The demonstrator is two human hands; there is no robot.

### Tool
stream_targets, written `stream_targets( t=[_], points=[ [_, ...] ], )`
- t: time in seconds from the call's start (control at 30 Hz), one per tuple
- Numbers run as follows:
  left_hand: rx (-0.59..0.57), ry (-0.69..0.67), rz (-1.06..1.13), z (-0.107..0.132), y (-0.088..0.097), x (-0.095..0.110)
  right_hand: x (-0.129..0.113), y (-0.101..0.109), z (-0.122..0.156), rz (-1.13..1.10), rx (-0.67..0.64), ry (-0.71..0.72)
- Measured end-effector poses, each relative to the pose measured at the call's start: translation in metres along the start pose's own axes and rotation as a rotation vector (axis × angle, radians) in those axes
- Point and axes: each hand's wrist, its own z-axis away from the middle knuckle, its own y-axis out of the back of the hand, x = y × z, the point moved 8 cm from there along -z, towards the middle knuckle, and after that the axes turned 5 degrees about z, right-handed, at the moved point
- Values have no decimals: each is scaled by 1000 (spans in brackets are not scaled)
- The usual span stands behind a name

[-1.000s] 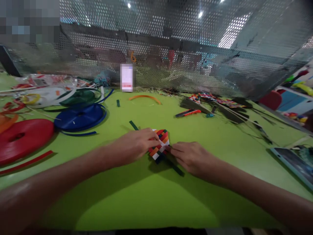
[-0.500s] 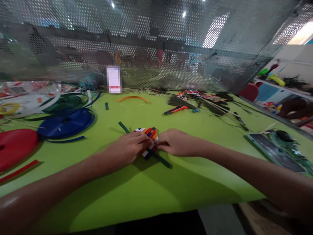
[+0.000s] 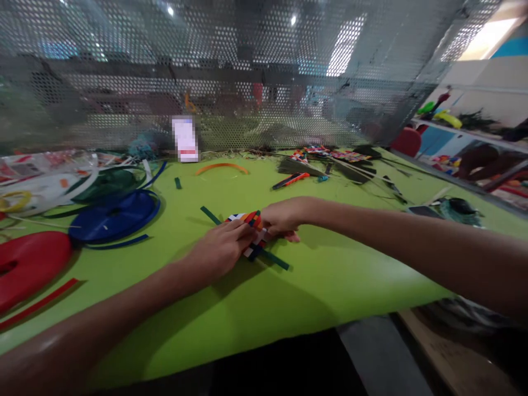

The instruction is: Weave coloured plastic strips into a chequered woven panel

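Observation:
A small woven piece of multicoloured flat strips [image 3: 254, 219] lies on the green table in front of me, in orange, white, red, green and navy. Dark green strip ends [image 3: 277, 260] stick out at its lower right and upper left. My left hand [image 3: 225, 245] lies over its left part, the fingers bent and closed on it. At the right edge, my right hand [image 3: 284, 217] has curled fingers against the weave, with a fingertip showing below. Whatever is pinched between the right fingers is hidden by the hand.
Rolls of blue strip [image 3: 115, 217] and red strip [image 3: 41, 256] lie at left. A red-and-black utility knife [image 3: 291, 180] and an orange curved strip [image 3: 223, 166] are farther back. Patterned woven pieces [image 3: 315, 150] lie back right. A lit phone [image 3: 185, 138] leans against the perforated metal screen [image 3: 231, 82].
My right hand has turned over and shifted slightly up along the weave's right edge, its forearm now higher. The left hand stays on the weave. The camera view has tilted and moved somewhat right.

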Motion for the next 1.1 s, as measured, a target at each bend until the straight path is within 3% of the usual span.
stream_targets(
  t=[0.17,0.47,0.73,1.1],
  points=[
    [-46,9,-34,-2,1,3,6,-3,-1,-73,-45,-17],
    [-29,-4,-1,1,0,2,11,-6,-3,-133,-139,-41],
    [-5,-10,12,2,-1,5,-3,-6,-3,6,-100,-39],
    [-129,82,-43,3,-3,0,2,-1,-16,0,-256,-10]
  ],
)
